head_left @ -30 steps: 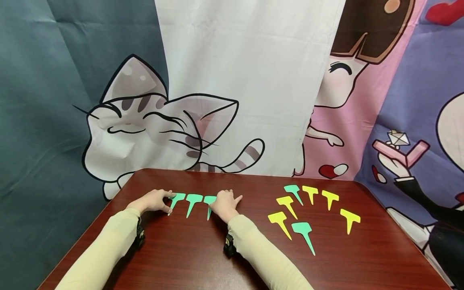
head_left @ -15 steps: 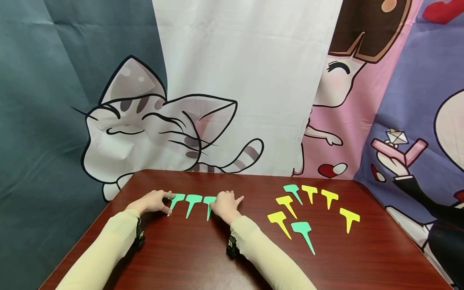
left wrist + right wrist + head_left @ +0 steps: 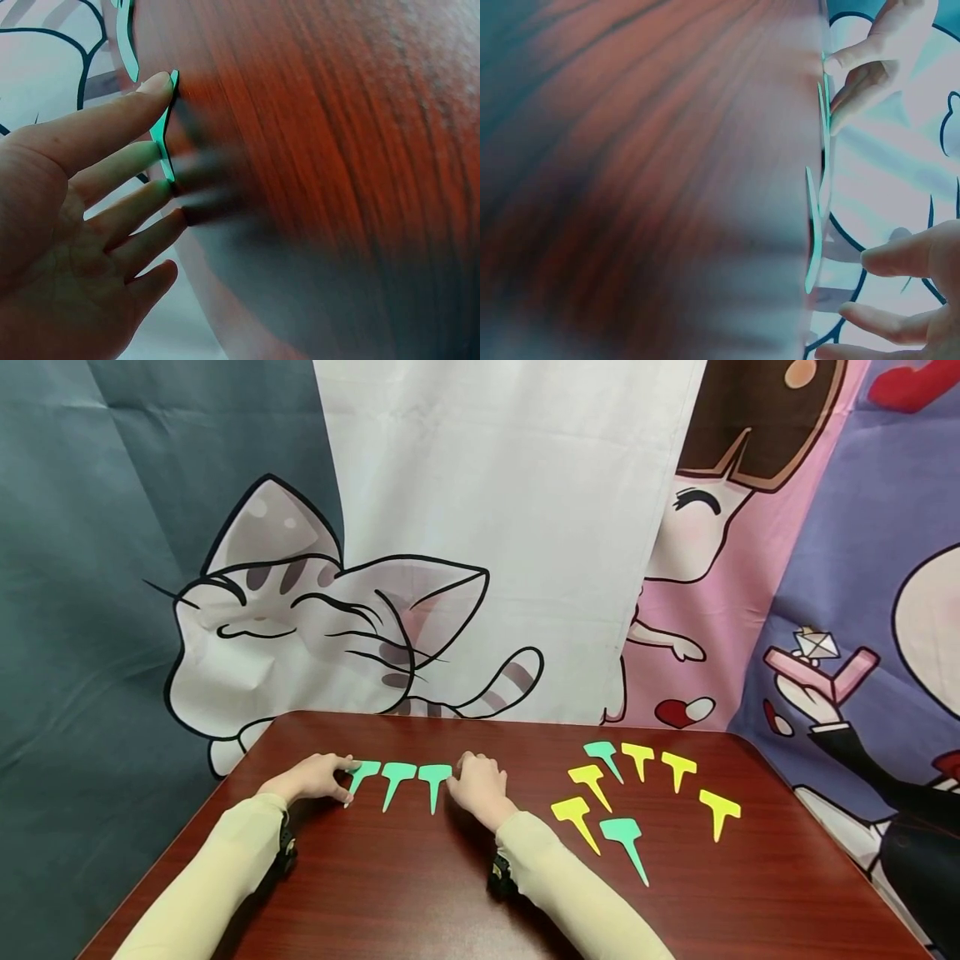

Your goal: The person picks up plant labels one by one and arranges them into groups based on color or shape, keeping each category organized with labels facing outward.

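Note:
A row of 3 green T-shaped plant labels lies flat on the table's left half. At the leftmost plant label (image 3: 365, 769), my left hand (image 3: 309, 778) touches the head with its fingers, and the thumb is at the stem's tip. In the left wrist view, that hand's (image 3: 90, 165) fingers reach out fairly straight along the label (image 3: 160, 133). The middle plant label (image 3: 399, 774) lies between the other two. Just right of the third plant label (image 3: 435, 774), my right hand (image 3: 480, 783) is held with spread fingers; in the right wrist view a gap separates the hand (image 3: 915, 300) from the label (image 3: 814, 240).
On the table's right half lie several yellow plant labels (image 3: 573, 811) and 2 green ones, one near (image 3: 624, 832) and one far (image 3: 602, 750). The reddish-brown wooden table (image 3: 390, 893) ends at a printed cloth backdrop (image 3: 517, 527).
My right hand has come off the third green plant label and moved slightly right, so its head shows whole. The left hand stays at the leftmost label. The view has shifted a little.

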The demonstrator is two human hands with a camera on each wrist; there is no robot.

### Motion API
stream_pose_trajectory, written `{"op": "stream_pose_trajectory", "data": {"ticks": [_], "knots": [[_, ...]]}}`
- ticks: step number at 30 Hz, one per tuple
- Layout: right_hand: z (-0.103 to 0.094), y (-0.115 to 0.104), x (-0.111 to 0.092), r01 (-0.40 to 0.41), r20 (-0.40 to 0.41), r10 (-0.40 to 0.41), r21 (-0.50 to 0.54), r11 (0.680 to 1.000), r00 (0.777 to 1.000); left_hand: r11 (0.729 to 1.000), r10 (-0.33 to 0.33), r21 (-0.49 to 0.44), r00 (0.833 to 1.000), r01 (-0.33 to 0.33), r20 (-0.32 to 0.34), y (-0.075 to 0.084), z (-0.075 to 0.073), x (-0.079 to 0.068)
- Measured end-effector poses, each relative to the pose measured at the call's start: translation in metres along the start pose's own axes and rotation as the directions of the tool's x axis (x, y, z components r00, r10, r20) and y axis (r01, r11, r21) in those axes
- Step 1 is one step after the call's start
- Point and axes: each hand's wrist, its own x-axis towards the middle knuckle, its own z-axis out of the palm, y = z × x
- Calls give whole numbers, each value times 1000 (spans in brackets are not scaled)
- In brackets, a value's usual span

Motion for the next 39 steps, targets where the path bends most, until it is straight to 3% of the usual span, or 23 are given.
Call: {"op": "stream_pose_trajectory", "data": {"ticks": [18, 39], "knots": [[-36, 32, -18, 76, -25, -78, -91, 993, 997, 1000, -10, -14, 1000, 10, 13, -4, 0, 3], [-76, 89, -39, 33, -45, -38, -120, 992, 998, 1000, 1, -14, 1000, -1, -6, -6, 4, 3]]}}
